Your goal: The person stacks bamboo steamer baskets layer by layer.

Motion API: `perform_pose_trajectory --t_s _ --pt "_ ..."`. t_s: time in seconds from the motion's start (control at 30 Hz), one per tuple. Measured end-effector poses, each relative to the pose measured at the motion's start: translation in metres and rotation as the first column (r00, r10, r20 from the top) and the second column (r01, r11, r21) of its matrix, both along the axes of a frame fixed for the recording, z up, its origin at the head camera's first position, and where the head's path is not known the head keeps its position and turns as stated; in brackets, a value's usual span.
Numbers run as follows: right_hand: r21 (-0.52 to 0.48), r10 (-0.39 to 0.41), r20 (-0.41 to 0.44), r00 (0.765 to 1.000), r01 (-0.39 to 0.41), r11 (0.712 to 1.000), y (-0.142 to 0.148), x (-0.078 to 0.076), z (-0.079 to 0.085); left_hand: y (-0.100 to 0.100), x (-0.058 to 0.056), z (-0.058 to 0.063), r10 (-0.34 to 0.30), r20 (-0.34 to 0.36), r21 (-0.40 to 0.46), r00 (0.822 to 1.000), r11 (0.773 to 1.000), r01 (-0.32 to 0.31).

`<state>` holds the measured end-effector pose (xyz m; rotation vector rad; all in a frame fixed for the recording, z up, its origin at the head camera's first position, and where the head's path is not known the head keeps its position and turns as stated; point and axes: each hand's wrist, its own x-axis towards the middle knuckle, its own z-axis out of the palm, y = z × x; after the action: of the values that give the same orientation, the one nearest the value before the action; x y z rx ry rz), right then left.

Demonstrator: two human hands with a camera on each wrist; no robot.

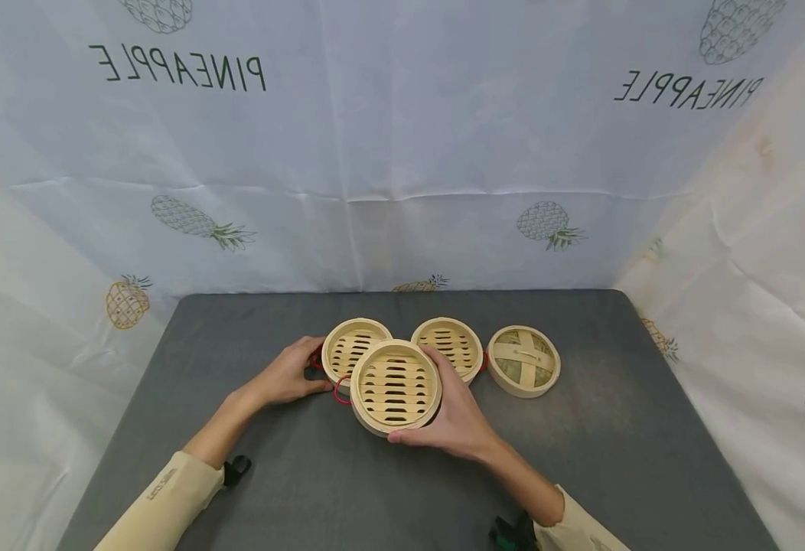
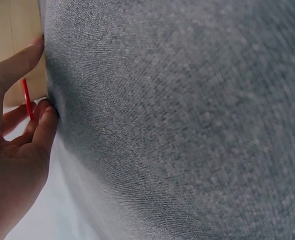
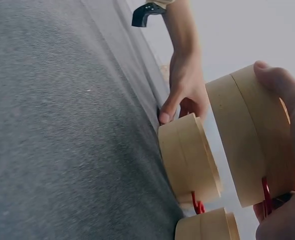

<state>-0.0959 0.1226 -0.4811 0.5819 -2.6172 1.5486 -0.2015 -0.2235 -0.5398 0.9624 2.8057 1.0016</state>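
In the head view my right hand [image 1: 459, 417] grips a round bamboo steamer basket [image 1: 395, 386] by its right side, its slatted inside facing up. The right wrist view shows this basket [image 3: 242, 135] raised off the table, a red loop on its wall. A second bamboo steamer basket [image 1: 353, 343] stands on the table behind it to the left, partly covered by the raised one. My left hand [image 1: 288, 376] holds that second basket at its left side, thumb in front and fingers behind. Another red loop [image 2: 26, 97] hangs between the left thumb and fingers.
Behind the raised basket, to the right, stands a third slatted steamer basket [image 1: 447, 343] with a red loop. Farther right is a woven bamboo lid [image 1: 525, 361] with crossed strips. A dark grey cloth covers the table [image 1: 306, 490]; pineapple-printed curtains [image 1: 402, 153] surround it.
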Motion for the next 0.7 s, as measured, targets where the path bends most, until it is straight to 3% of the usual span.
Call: perform_pose_trajectory --t_s 0.07,0.3,0.4,0.7 --pt "0.000 -0.004 0.003 1.000 0.004 1.000 -0.003 -0.003 0.001 0.002 0.003 0.007 0.004 0.005 0.007 1.000 1.000 -0.004" --pt "0.013 -0.022 0.005 1.000 0.022 1.000 -0.010 -0.013 0.003 -0.011 -0.018 -0.037 0.019 -0.039 -0.068 0.999 0.997 -0.021" --pt "0.015 -0.022 0.006 1.000 0.022 1.000 -0.013 -0.017 0.004 -0.014 -0.023 -0.044 0.011 -0.047 -0.083 0.999 0.996 -0.015" --pt "0.028 -0.019 0.022 1.000 0.018 0.999 -0.023 -0.032 0.005 -0.014 -0.024 -0.044 0.020 -0.001 -0.067 1.000 0.998 -0.020"
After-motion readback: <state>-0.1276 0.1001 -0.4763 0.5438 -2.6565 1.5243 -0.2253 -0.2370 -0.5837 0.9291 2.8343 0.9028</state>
